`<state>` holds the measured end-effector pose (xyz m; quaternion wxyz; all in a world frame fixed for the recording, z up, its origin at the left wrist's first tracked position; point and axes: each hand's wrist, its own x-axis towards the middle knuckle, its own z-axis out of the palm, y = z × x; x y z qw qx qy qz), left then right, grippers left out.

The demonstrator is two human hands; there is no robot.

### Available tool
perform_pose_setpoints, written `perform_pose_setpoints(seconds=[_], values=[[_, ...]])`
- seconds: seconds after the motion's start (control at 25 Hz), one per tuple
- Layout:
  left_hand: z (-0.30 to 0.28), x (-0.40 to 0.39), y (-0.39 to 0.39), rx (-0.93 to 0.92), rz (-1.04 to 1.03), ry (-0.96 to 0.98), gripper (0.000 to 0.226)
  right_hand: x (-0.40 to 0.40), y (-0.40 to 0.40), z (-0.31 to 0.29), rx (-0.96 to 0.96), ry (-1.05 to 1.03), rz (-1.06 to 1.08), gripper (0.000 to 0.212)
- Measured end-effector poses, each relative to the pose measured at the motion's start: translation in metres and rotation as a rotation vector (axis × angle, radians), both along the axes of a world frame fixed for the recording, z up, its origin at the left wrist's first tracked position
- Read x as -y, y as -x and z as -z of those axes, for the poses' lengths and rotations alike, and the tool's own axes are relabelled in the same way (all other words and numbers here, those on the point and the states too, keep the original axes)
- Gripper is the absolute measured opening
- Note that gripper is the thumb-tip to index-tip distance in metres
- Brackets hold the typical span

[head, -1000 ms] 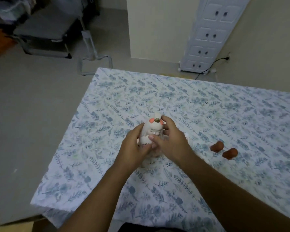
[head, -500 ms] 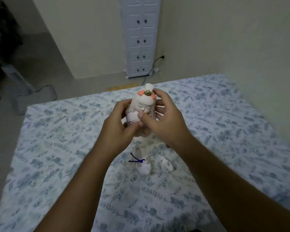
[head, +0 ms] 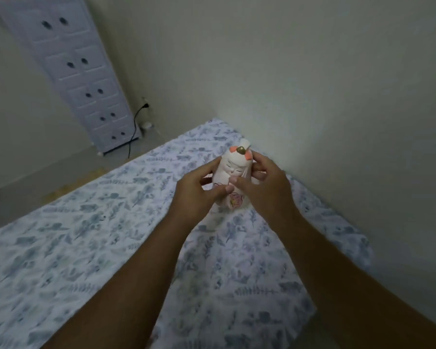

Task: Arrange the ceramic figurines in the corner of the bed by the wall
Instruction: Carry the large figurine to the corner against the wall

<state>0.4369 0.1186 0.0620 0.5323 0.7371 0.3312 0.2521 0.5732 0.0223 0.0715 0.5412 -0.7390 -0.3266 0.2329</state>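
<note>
Both hands are wrapped round the ceramic figurine (head: 230,177) at the centre of the frame, the left hand (head: 196,191) cupping its side and the right hand (head: 264,183) pinching it with thumb in front, forearms stretched toward the wall (head: 312,84). It hangs upright above the bed (head: 86,235) (whether its base touches the sheet I cannot tell). Set down carelessly on soft bedding, it could tip against the wall and chip.

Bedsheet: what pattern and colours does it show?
The bedsheet is white with a blue-grey leaf and sprig print all over, seen in the head view.
</note>
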Motion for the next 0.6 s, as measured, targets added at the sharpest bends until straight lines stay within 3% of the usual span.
perform_pose_setpoints(seconds=[0.2,0.36,0.48,0.6], values=[[0.05,-0.035,-0.113,0.01,0.073,0.095,0.068,-0.016,-0.091,0.041,-0.071,-0.026,0.122,0.052],[0.078,-0.064,-0.163,-0.017,0.117,0.057,0.063,-0.039,-0.132,0.071,-0.079,-0.079,0.209,0.036],[0.083,-0.087,-0.186,0.029,0.127,0.138,0.053,-0.053,-0.15,0.082,-0.079,-0.086,0.27,0.049],[0.085,-0.099,-0.199,0.038,0.161,0.1,0.051,-0.063,-0.162,0.087,-0.084,-0.104,0.322,0.048]])
